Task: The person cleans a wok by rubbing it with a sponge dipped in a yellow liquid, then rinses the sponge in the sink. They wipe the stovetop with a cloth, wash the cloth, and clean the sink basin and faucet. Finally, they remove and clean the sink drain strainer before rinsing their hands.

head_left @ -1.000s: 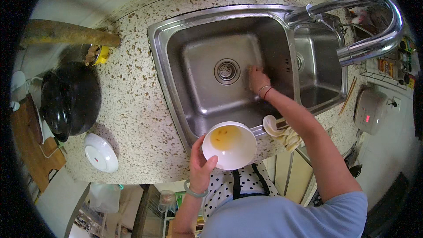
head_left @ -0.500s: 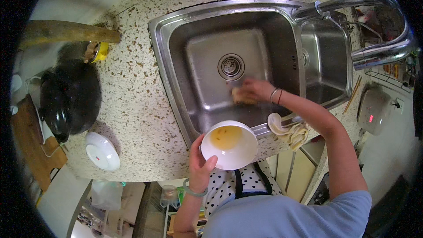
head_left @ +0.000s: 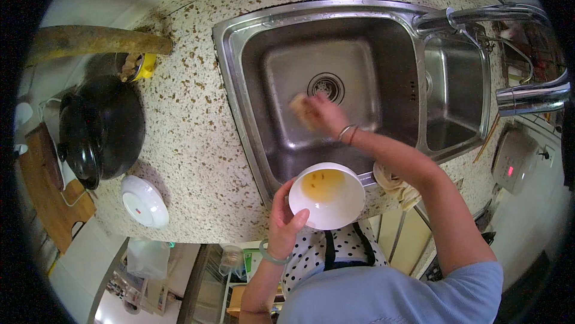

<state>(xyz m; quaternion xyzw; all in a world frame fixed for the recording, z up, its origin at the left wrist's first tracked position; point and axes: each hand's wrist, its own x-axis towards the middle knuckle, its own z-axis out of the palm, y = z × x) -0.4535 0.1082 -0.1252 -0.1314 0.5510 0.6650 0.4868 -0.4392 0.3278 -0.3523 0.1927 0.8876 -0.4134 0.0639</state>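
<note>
My left hand grips a white bowl by its left rim, with the thumb on the near side. The bowl is tipped so its inside shows, and yellow liquid with a few small dark bits lies in it. It is held above the near edge of a steel sink. Inside the large basin, my right hand closes on a tan sponge, its outline blurred by motion. Hand and sponge are beside the drain, partly covering it from view.
A crumpled cream cloth lies at the sink's near right edge. The chrome faucet arches over the smaller basin. On the speckled counter at left are a white plate, a black lidded pot and a yellow container.
My right hand has swept the sponge left and farther away, toward the drain. The bowl stays in my left hand. The whole scene shifts slightly right in view.
</note>
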